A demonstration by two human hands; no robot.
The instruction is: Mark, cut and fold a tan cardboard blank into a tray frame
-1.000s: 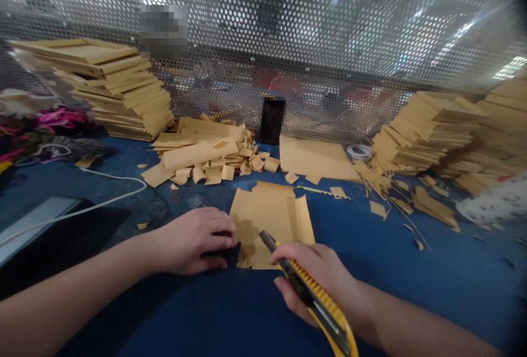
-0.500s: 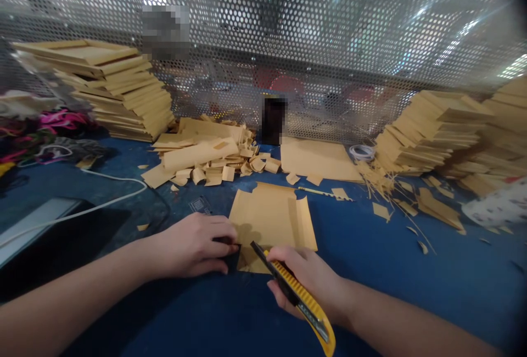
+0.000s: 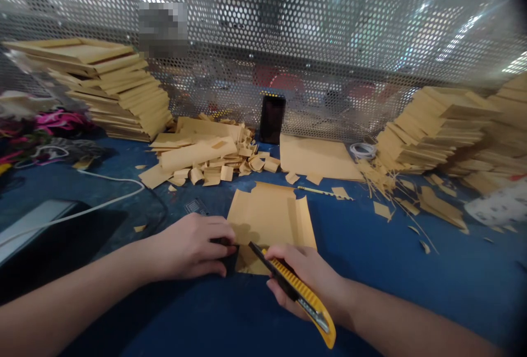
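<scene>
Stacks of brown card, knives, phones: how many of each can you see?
Tall stacks of brown card: 3, left, right, far right
Yellow knife: 1, in the right hand
Black phone: 1
Total: 5

Left hand (image 3: 193,247) pressing brown card (image 3: 269,219), right hand (image 3: 307,280) gripping yellow knife (image 3: 298,294)
</scene>
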